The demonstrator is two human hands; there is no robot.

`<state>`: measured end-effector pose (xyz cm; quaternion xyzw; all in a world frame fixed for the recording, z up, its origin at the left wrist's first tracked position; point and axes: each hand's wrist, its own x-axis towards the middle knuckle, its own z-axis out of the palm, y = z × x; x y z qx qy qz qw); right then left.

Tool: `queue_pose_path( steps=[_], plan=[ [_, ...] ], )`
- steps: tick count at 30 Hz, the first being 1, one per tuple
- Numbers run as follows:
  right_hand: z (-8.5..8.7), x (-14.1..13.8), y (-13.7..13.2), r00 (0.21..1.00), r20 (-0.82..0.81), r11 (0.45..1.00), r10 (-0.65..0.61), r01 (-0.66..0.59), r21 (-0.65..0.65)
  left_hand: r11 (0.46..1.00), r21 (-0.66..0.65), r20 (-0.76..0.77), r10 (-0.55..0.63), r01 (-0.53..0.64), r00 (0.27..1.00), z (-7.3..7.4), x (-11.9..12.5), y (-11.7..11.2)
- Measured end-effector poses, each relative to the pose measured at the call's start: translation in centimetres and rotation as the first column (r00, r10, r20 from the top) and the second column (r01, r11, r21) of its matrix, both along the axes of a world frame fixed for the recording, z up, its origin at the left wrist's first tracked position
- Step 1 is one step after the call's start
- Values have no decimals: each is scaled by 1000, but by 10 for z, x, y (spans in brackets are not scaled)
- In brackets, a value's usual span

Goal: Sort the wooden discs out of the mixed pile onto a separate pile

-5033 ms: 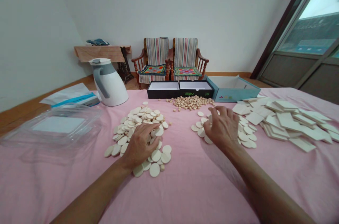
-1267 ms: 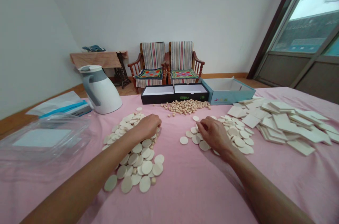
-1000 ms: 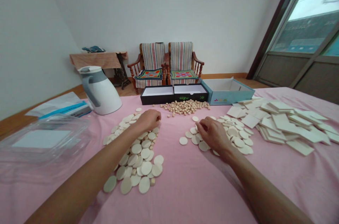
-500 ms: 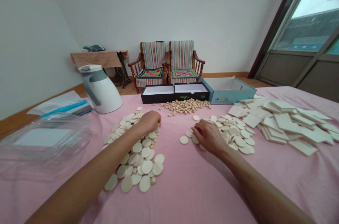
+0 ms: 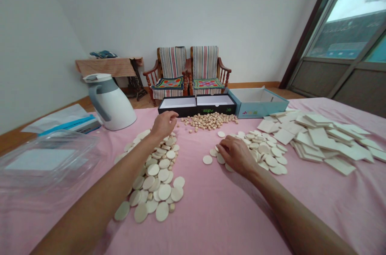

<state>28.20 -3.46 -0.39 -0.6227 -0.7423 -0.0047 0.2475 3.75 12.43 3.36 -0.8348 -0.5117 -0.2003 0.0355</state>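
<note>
My left hand (image 5: pixel 164 124) is above the far end of the left heap of pale wooden discs (image 5: pixel 164 175), a little left of the small wooden cubes (image 5: pixel 211 120). Its fingers are pinched together, and whatever may be between them is too small to make out. Some small cubes lie mixed among the left discs. Low over the near left side of the right heap of round wooden discs (image 5: pixel 264 149) is my right hand (image 5: pixel 235 153), fingers curled down. Its fingertips hide what they touch. A loose disc (image 5: pixel 207 160) lies just left of it.
Black box trays (image 5: pixel 215 109) and a light blue box (image 5: pixel 262 109) stand behind the cubes. Square wooden tiles (image 5: pixel 325 138) are heaped at right. On the left are a white jug (image 5: pixel 116 106), a blue-edged box (image 5: pixel 72 124) and a clear plastic container (image 5: pixel 48 162).
My left hand has moved forward and slightly left, from over the disc heap toward the cubes. My right hand stays at the right heap. The view has shifted slightly.
</note>
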Motion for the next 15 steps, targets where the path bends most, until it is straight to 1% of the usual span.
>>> queue_pose_path(
  steps=[5, 8, 11, 13, 15],
  plan=[
    [2, -1, 0, 1000, 6, 1000, 5, -5, -12, 993, -82, -60, 82, -87, 995, -6, -27, 33],
    [3, -1, -1, 1000, -3, 1000, 12, -12, -22, 978, -138, -115, 144, -159, 983, -12, -45, 53],
    [4, -1, -1, 1000, -7, 1000, 9, -9, -22, 958, -179, -155, 199, -226, 968, -18, -60, 69],
    [3, 0, 0, 1000, -10, 1000, 7, -7, -21, 950, -201, -173, 206, -239, 963, -22, -67, 76],
    [3, 1, 0, 1000, -12, 1000, 8, -9, -21, 949, -217, -187, 190, -229, 964, -25, -72, 80]
  ],
)
